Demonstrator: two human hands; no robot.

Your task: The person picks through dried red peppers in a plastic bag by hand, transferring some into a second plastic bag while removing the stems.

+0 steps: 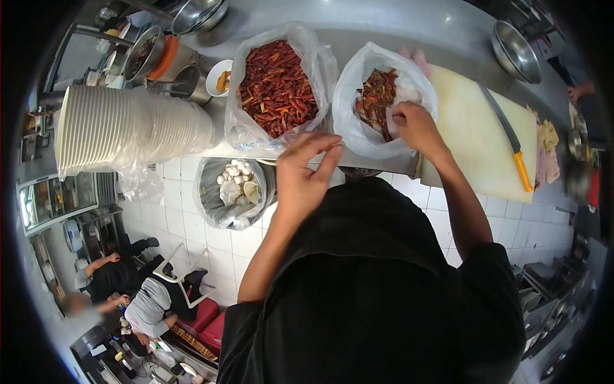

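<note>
A clear plastic bag [236, 131] full of dried red chilies [278, 86] stands on the metal counter. To its right is a white plastic bag [355, 144] with a smaller heap of dried chili pieces and stems [376, 96]. My left hand [302, 179] is in front of the two bags, thumb and forefinger pinched together; anything between them is too small to name. Over the right side of the white bag, my right hand [419, 128] has its fingers curled inward. What those fingers hold, if anything, is hidden.
A knife with a yellow handle [523, 171] lies on the cutting board [467, 121] at right. Stacked white containers [115, 131] lie at left. Below the counter is a lined bin [206, 198]. Metal bowls [515, 51] stand behind. Two people [150, 307] are at lower left.
</note>
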